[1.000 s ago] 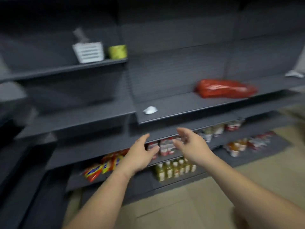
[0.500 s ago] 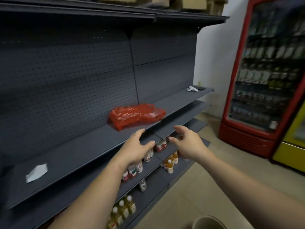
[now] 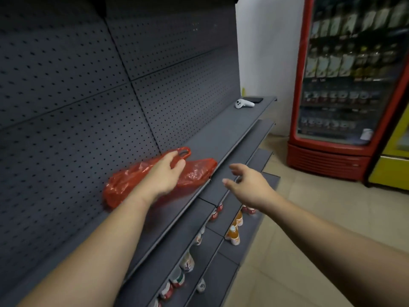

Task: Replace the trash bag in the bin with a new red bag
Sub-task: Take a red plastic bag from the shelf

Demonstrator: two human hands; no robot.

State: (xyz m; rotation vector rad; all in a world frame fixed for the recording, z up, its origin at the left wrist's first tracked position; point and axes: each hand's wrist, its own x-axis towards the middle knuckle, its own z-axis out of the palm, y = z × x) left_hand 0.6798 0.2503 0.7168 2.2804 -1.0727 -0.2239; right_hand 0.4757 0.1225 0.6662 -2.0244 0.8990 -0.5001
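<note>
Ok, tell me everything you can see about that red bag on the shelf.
The red bag is thin, crinkly, see-through plastic with loop handles. It lies flat and rumpled along the grey shelf, near its front edge. The left hand reaches over its middle, fingers at one handle, which stands up. Whether they have closed on it is unclear. The right hand is open, apart from it.

Both bare forearms reach forward. The left hand (image 3: 162,176) lies over the red bag (image 3: 197,171), fingers curled around its handle loop, thumb underneath. The right hand (image 3: 247,185) hovers to the right of the bag, apart from it, fingers spread and loosely bent, holding nothing.
</note>
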